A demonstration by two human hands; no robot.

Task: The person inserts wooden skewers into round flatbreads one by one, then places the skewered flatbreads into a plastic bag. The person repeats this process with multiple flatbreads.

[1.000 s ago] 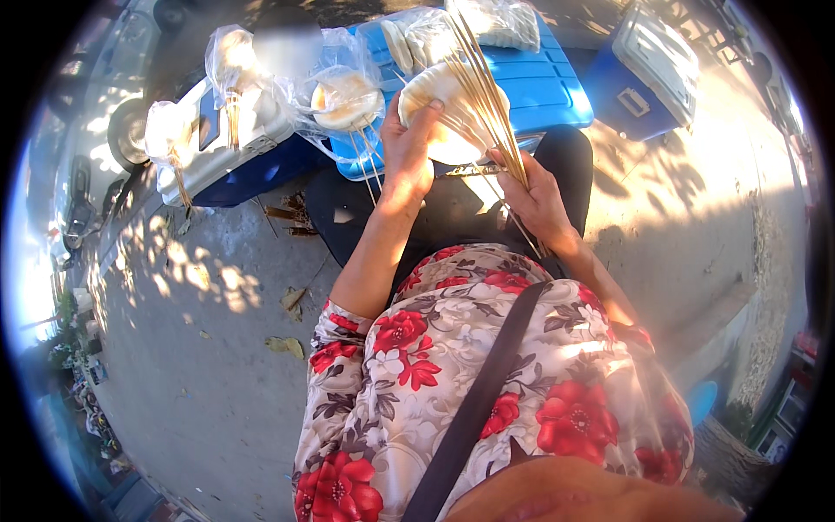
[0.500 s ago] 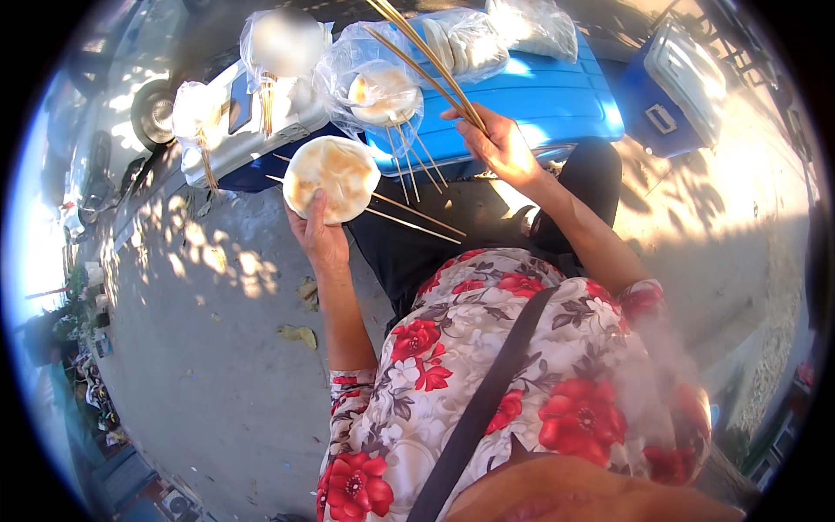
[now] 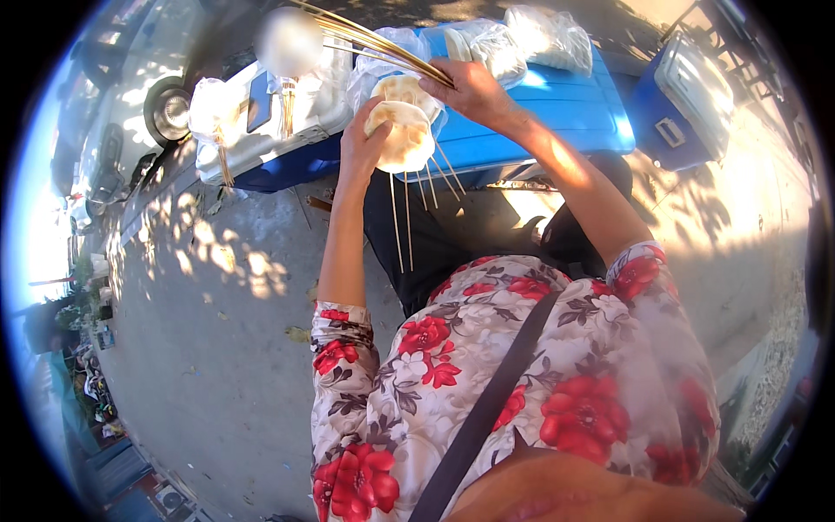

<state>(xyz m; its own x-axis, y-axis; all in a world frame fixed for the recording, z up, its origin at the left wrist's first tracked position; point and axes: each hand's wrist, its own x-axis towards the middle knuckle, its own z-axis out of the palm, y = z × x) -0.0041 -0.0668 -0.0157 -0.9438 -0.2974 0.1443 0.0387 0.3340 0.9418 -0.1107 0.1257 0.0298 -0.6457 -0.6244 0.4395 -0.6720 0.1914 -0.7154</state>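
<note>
A round, pale flatbread [image 3: 404, 143] with browned patches is in my left hand [image 3: 358, 146], thumb on top. Two thin skewers run through it and point down toward my lap. Right behind it another flatbread [image 3: 410, 90] sits in a clear plastic bag, its skewers sticking out below; the held one overlaps it. My right hand [image 3: 474, 91] is closed round the ends of a bundle of long bamboo skewers [image 3: 374, 39], which slants to the upper left above both breads.
The bagged bread lies at the left of a blue lidded box [image 3: 557, 113]. More white plastic bags [image 3: 550, 39] stand on its far side. To the left is a white-topped cooler [image 3: 326, 109] with bagged skewered items and a dark flat object [image 3: 259, 100]. Another blue cooler [image 3: 674, 109] stands right.
My left hand has brought the flatbread up and right, against the bagged one, and its skewers have swung to point down. My right hand has moved slightly left, the bundle tilting further left.
</note>
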